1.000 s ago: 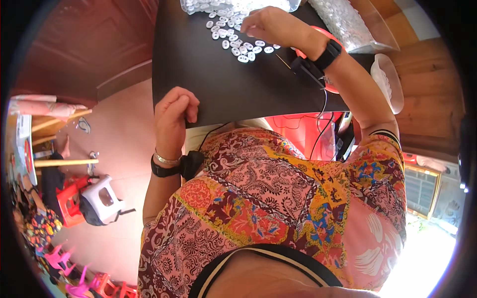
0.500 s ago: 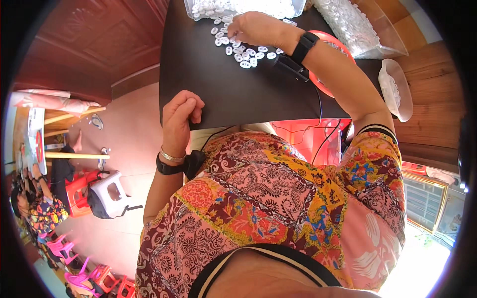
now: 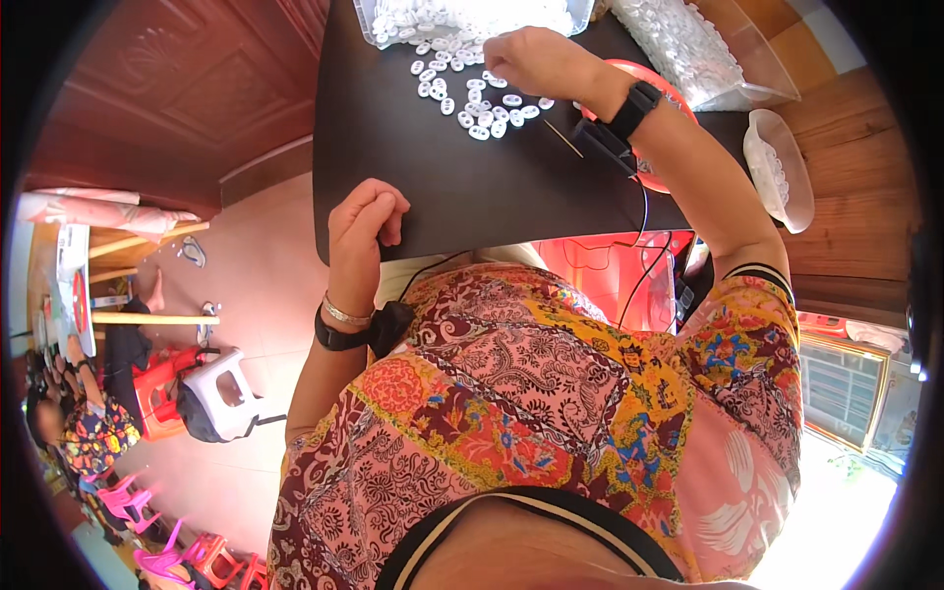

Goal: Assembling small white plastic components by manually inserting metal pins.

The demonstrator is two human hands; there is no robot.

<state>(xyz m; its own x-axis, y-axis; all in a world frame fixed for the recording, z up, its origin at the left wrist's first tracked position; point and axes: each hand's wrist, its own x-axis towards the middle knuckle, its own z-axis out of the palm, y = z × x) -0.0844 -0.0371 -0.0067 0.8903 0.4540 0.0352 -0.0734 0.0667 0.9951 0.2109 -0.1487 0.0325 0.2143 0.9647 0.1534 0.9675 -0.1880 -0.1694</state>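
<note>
Many small white oval pieces [image 3: 479, 132] with holes lie loose on the dark table [image 3: 442, 187]. Over the right part of this scatter is my right hand [image 3: 539, 65], fingers bent down and drawn together. Whatever its fingertips hold, if anything, is hidden from above. Loosely curled into a fist, my left hand [image 3: 366, 222] rests at the table's near left edge with nothing showing in it. A thin yellowish stick [image 3: 564, 139] lies just beside the device strapped to my right wrist. Beyond the scatter stands a clear bin [image 3: 366, 22] heaped with more white pieces.
Partly under my right forearm is a round red container [image 3: 657, 77]. A large clear tray [image 3: 762, 96] with a bag of white pieces [image 3: 688, 49] stands at the far right, with a small white tray [image 3: 798, 187] nearer. Cables hang off the front edge. Other people sit at left.
My right hand has moved a little right over the pieces, and several pieces have shifted. The thin stick has come into sight. My left hand stays in its place, still curled.
</note>
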